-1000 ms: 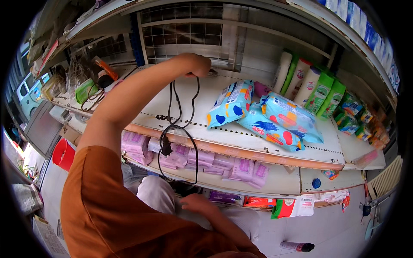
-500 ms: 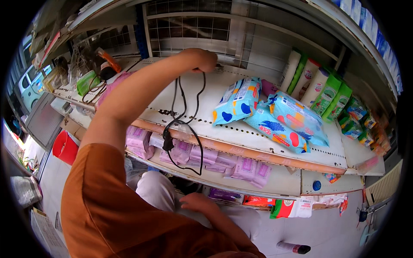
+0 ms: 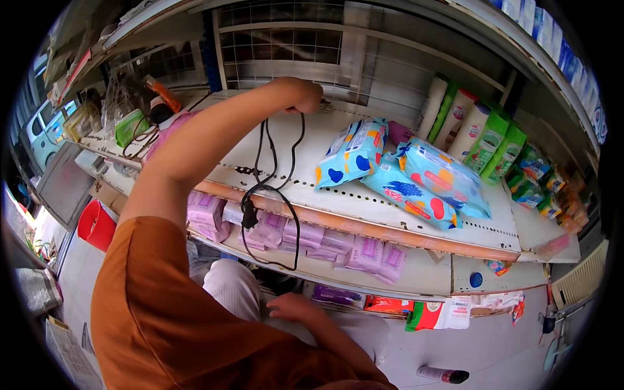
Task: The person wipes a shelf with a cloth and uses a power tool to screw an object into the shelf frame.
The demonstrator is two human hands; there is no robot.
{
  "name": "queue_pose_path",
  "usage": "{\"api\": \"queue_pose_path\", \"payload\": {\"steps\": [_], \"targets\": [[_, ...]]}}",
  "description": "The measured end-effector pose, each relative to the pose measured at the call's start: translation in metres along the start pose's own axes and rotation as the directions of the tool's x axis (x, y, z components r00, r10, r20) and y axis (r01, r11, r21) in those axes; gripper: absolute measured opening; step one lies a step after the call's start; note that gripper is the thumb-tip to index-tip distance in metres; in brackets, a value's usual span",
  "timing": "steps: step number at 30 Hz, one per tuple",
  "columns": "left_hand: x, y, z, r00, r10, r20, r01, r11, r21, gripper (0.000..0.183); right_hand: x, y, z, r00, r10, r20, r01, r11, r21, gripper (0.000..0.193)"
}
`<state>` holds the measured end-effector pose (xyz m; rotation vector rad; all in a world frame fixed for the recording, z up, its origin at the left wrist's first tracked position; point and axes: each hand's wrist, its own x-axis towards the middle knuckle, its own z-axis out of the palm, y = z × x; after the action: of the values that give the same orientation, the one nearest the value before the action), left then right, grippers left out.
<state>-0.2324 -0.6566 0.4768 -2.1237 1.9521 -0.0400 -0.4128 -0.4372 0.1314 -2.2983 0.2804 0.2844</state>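
Observation:
My left hand [image 3: 304, 96], at the end of a bare forearm out of a brown sleeve, is over the back of the white shelf [image 3: 286, 159]. Its fingers are closed round a black power cord [image 3: 292, 153], which hangs in loops over the shelf's front edge. A dark plug [image 3: 249, 213] dangles from the cord in front of the lower shelf. Down by my knee, my right hand [image 3: 289, 307] is held loosely open, with nothing visible in it. Blue packs of wipes [image 3: 416, 195] lie on the shelf to the right of the cord.
Several green and white bottles [image 3: 478, 140] stand at the back right. Lilac packs [image 3: 370, 255] fill part of the lower shelf. A red bucket [image 3: 96, 224] is at the left. A dark-capped can [image 3: 442, 374] lies on the floor. Another shelf overhangs the top.
My left hand has shifted slightly left and down in the view, and the hanging cord has swung a little left. The whole scene has drifted slightly left. My right hand stays by the knee.

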Motion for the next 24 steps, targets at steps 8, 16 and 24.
{"api": "queue_pose_path", "payload": {"steps": [8, 16, 24], "targets": [[0.009, -0.004, -0.006, 0.999, -0.042, 0.031, 0.047, 0.979, -0.199, 0.012, 0.002, 0.006, 0.005, 0.997, -0.008, -0.081, 0.009, 1.000, 0.013, 0.037], [0.021, -0.019, -0.008, 0.984, 0.038, 0.173, -0.018, 0.993, -0.118, 0.012, -0.001, 0.004, 0.006, 0.995, 0.042, -0.095, -0.038, 0.998, 0.041, 0.037], [0.017, -0.019, -0.028, 0.968, 0.060, 0.242, -0.032, 0.992, -0.118, 0.013, -0.001, 0.003, 0.006, 0.993, 0.011, -0.117, -0.006, 0.999, 0.044, 0.034]]}}
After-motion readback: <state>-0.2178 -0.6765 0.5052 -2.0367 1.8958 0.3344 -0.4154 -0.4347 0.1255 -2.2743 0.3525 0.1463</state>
